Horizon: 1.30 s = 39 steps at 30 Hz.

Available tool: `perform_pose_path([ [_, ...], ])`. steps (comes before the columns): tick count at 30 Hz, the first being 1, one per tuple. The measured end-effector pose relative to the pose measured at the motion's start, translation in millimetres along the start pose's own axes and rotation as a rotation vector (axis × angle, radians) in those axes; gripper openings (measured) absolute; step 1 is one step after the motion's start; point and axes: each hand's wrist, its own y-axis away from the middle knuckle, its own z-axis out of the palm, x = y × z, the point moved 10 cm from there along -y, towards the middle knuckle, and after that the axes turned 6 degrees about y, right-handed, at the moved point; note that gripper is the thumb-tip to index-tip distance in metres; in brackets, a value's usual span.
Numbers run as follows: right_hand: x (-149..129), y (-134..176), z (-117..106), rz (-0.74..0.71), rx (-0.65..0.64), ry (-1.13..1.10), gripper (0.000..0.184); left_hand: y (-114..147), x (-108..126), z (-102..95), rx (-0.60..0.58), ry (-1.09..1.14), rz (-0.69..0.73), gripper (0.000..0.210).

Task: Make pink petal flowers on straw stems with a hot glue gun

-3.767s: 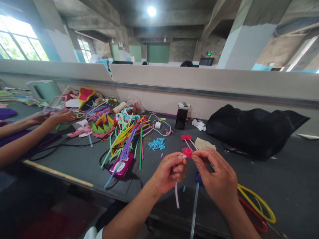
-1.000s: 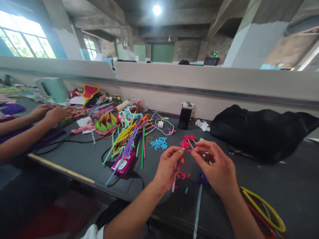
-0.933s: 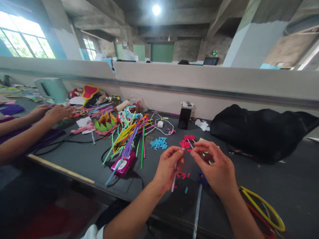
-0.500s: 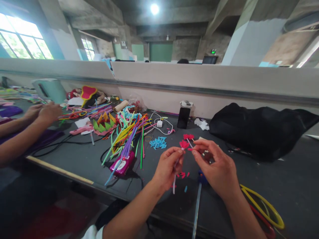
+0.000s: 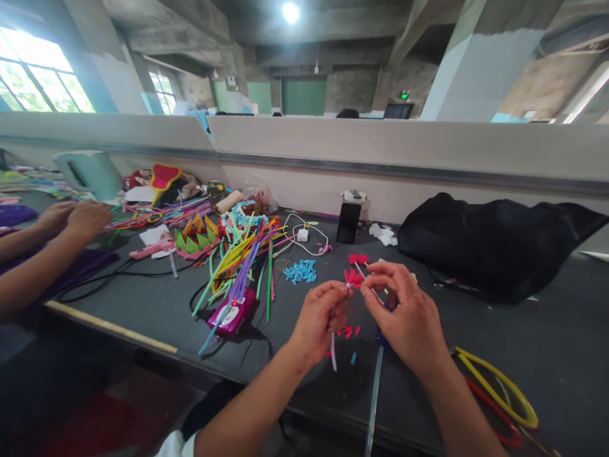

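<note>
One pink flower (image 5: 353, 277) sits between both hands; the left hand (image 5: 320, 324) pinches its base, while the right hand (image 5: 408, 317) shows no certain hold. Uneven pressure could skew petals (image 5: 357, 278).

Ceiling lamp (image 5: 290, 12) at 12 o'clock is blowing out to plain white, and the big window (image 5: 40, 73) at 10 is glaring hard too, leaking bluish haze. Everything around 8 o'clock is sinking into near-black. The purple box (image 5: 231, 311) is casting a soft shadow toward 4. Wide lens is stretching the column (image 5: 485, 76) at 2, the co-worker's hands (image 5: 88, 219) at 9 are blurring, and even the pink flower (image 5: 353, 278) near the middle is looking smeary.
</note>
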Motion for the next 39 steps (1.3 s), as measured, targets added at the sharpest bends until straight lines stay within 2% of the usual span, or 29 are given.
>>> perform_pose_path([
  [5,0.7,0.3,1.6,0.009,-0.003,-0.013,0.013,0.3,-0.1,0.8,-0.006,-0.016,0.005,0.021],
  [11,1.4,0.8,3.0,0.016,0.000,-0.001,0.018,0.7,0.5,0.7,-0.005,-0.017,0.009,0.017],
  [21,1.0,0.2,3.2,0.021,0.000,0.000,0.018,1.7,0.9,0.0,0.008,-0.046,0.008,0.021],
  [39,-1.5,2.0,3.6,0.027,0.019,0.008,0.017,2.4,-1.4,-0.1,-0.011,-0.044,-0.003,0.013],
])
